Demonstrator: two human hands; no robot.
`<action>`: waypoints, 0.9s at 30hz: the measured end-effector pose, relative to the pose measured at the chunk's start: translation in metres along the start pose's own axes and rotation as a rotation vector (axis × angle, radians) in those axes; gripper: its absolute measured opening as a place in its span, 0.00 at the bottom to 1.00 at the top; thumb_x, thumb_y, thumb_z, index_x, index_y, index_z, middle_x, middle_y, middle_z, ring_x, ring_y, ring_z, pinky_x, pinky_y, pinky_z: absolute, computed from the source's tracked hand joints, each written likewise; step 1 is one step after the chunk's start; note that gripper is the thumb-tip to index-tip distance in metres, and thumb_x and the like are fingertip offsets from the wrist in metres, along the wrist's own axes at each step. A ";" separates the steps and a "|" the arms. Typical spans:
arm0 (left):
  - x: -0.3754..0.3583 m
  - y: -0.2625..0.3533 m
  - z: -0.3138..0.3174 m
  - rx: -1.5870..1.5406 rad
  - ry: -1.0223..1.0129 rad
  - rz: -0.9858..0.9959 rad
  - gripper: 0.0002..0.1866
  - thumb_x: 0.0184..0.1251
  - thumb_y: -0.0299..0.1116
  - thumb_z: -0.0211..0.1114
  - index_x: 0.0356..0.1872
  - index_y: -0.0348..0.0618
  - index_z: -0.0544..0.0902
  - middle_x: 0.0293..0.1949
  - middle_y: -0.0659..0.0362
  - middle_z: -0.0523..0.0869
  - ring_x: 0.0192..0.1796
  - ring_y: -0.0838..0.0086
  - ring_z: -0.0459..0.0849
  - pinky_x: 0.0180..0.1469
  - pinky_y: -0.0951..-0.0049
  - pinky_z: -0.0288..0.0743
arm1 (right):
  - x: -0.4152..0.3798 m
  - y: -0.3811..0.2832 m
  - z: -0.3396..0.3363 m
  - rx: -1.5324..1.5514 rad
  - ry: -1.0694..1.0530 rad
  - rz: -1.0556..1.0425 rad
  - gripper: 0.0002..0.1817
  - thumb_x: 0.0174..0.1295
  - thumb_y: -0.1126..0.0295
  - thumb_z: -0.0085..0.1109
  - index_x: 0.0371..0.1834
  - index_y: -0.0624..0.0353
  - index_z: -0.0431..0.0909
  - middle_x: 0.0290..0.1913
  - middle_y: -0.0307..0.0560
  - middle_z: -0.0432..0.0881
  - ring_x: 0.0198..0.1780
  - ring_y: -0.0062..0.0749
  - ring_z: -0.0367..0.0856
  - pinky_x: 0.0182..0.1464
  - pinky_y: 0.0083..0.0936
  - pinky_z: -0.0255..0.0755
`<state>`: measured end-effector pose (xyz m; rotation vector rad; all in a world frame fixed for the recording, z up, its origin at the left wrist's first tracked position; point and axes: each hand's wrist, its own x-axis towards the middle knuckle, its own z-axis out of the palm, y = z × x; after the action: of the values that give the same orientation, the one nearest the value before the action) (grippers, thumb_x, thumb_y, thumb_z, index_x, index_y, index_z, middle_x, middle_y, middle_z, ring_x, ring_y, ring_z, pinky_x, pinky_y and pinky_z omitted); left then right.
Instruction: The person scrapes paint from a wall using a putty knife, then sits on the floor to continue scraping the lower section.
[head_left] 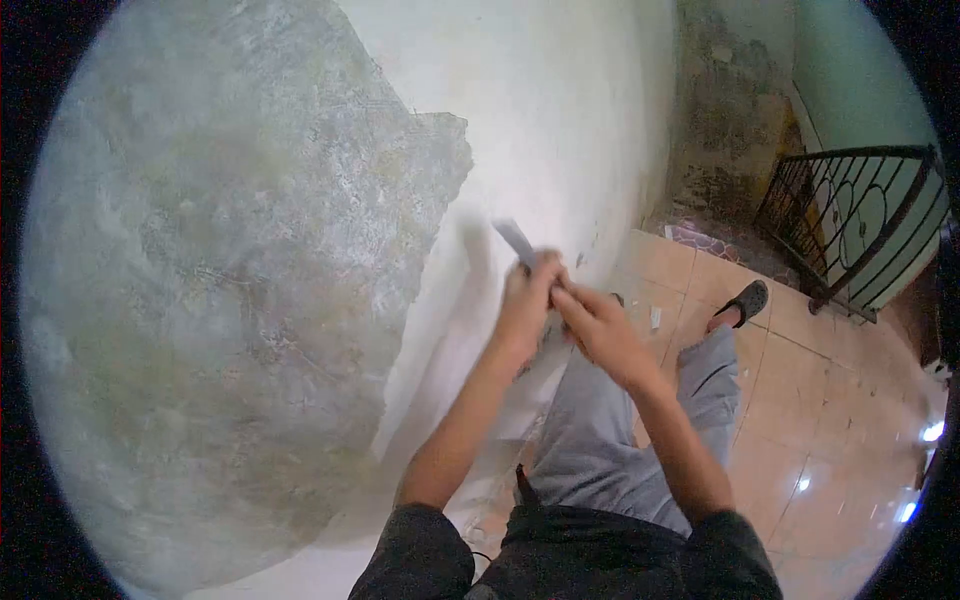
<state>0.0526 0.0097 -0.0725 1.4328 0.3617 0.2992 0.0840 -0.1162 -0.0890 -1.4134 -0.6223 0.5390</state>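
Note:
Both my hands meet in front of the wall, around one scraper-like tool [514, 240] whose flat grey blade points up and left toward the white wall surface [540, 110]. My left hand [525, 300] is wrapped round the tool near the blade. Just to its right, my right hand [592, 318] is closed against it, lower on the handle, which the fingers mostly hide. The blade tip looks close to the wall; whether it touches cannot be made out. Left of the blade spreads a large bare grey patch [250, 260] with a ragged edge against the white coating.
Below and right are my legs in grey trousers [590, 420] and a dark clog [748, 302] on the tiled floor [800, 400]. Small pale scraps lie on the tiles. A black metal railing [850, 220] stands at the right, beside a stained wall corner [730, 140].

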 end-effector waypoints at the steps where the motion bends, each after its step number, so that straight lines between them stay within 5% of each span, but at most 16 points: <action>1: -0.016 -0.016 0.001 0.031 -0.026 -0.077 0.13 0.66 0.42 0.55 0.36 0.42 0.77 0.27 0.65 0.76 0.32 0.80 0.74 0.34 0.78 0.69 | -0.022 0.006 -0.006 -0.004 -0.029 0.067 0.22 0.67 0.55 0.48 0.41 0.68 0.76 0.23 0.35 0.70 0.26 0.16 0.66 0.28 0.19 0.63; 6: -0.085 -0.108 0.001 0.025 -0.099 -0.127 0.20 0.72 0.48 0.50 0.46 0.40 0.76 0.38 0.60 0.80 0.38 0.77 0.79 0.41 0.75 0.75 | -0.107 0.061 -0.013 0.095 -0.106 0.340 0.19 0.68 0.55 0.50 0.45 0.63 0.76 0.24 0.33 0.69 0.22 0.14 0.63 0.22 0.15 0.57; 10: -0.119 -0.112 0.019 0.004 -0.095 -0.219 0.20 0.72 0.48 0.49 0.49 0.40 0.75 0.38 0.60 0.81 0.39 0.77 0.80 0.40 0.76 0.75 | -0.140 0.080 -0.012 0.323 -0.103 0.493 0.16 0.68 0.57 0.50 0.39 0.61 0.75 0.23 0.32 0.68 0.20 0.14 0.62 0.21 0.15 0.57; 18: -0.086 -0.120 0.055 -0.185 -0.045 -0.312 0.21 0.73 0.51 0.47 0.31 0.42 0.73 0.26 0.63 0.77 0.32 0.80 0.78 0.31 0.79 0.68 | -0.122 0.084 -0.035 0.457 -0.002 0.574 0.14 0.70 0.57 0.48 0.35 0.57 0.71 0.20 0.31 0.66 0.17 0.14 0.59 0.18 0.16 0.54; 22: -0.059 -0.119 0.067 -0.226 0.094 -0.238 0.23 0.73 0.51 0.48 0.24 0.43 0.69 0.17 0.63 0.69 0.20 0.80 0.70 0.25 0.77 0.65 | -0.096 0.097 -0.036 0.534 0.032 0.642 0.22 0.67 0.54 0.52 0.52 0.63 0.69 0.20 0.33 0.67 0.18 0.15 0.59 0.21 0.16 0.53; 27: -0.027 -0.047 0.064 -0.227 0.293 -0.265 0.24 0.73 0.52 0.47 0.22 0.44 0.66 0.15 0.64 0.66 0.15 0.78 0.68 0.19 0.75 0.65 | -0.042 0.065 -0.028 0.295 -0.030 0.502 0.19 0.66 0.57 0.53 0.35 0.66 0.75 0.24 0.34 0.71 0.24 0.16 0.64 0.24 0.18 0.59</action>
<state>0.0545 -0.0650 -0.1113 1.1039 0.7271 0.3229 0.0732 -0.1592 -0.1586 -1.2777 -0.1908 1.0066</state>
